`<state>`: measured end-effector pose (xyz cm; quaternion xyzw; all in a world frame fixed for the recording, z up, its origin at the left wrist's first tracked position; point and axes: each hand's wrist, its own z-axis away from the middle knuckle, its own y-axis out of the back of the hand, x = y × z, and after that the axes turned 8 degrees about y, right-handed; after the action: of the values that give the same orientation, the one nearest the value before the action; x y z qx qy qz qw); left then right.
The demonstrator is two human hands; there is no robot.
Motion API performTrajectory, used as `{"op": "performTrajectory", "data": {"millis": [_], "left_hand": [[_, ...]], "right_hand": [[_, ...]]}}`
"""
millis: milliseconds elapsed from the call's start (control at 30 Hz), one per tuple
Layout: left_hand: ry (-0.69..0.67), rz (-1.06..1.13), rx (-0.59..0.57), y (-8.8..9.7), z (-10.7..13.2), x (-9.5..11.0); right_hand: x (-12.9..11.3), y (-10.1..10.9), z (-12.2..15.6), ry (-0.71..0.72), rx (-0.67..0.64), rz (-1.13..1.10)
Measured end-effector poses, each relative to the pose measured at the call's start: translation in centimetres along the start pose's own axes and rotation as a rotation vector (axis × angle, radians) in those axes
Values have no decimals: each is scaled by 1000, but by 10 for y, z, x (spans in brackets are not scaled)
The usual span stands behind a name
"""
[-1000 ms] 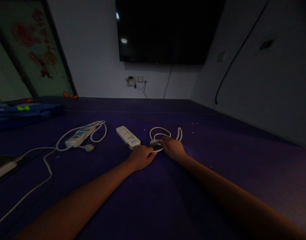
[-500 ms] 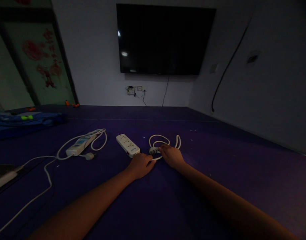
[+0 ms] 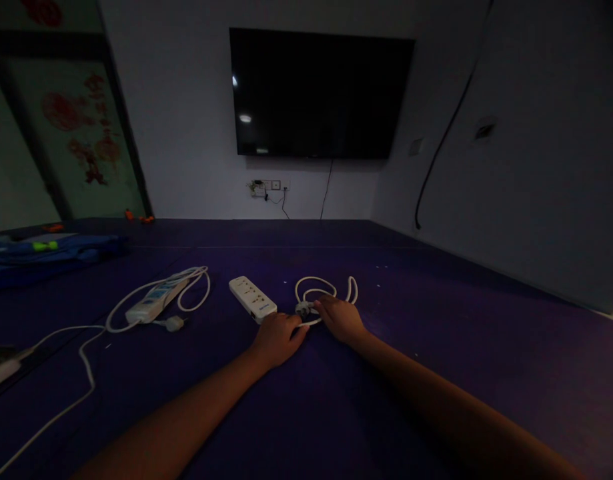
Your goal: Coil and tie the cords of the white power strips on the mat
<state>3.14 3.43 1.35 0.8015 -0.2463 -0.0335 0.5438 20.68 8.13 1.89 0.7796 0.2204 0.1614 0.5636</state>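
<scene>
On the purple surface (image 3: 436, 347) lies a white power strip (image 3: 252, 299) with its white cord (image 3: 322, 291) coiled to the right. My left hand (image 3: 276, 337) rests palm down just below the strip's near end, fingers together over the cord. My right hand (image 3: 340, 318) lies on the coil beside the grey plug (image 3: 303, 309), fingers curled on the cord. What the fingers pinch is hard to make out in the dim light.
A second white power strip (image 3: 153, 299) with a long cord and loose plug (image 3: 173, 323) lies to the left. Blue fabric (image 3: 46, 250) sits at the far left. A dark television (image 3: 319, 93) hangs on the wall above wall sockets (image 3: 266, 185).
The view has tilted up, showing more of the television. Both hands stay on the cord by the plug, hardly moved.
</scene>
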Motion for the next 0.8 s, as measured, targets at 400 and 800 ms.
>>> {"op": "performTrajectory", "data": {"millis": [400, 800], "left_hand": [[54, 133, 73, -10, -1, -6], [29, 202, 129, -12, -1, -7]], "right_hand": [[1, 2, 3, 102, 60, -43], [6, -4, 3, 150, 71, -102]]}}
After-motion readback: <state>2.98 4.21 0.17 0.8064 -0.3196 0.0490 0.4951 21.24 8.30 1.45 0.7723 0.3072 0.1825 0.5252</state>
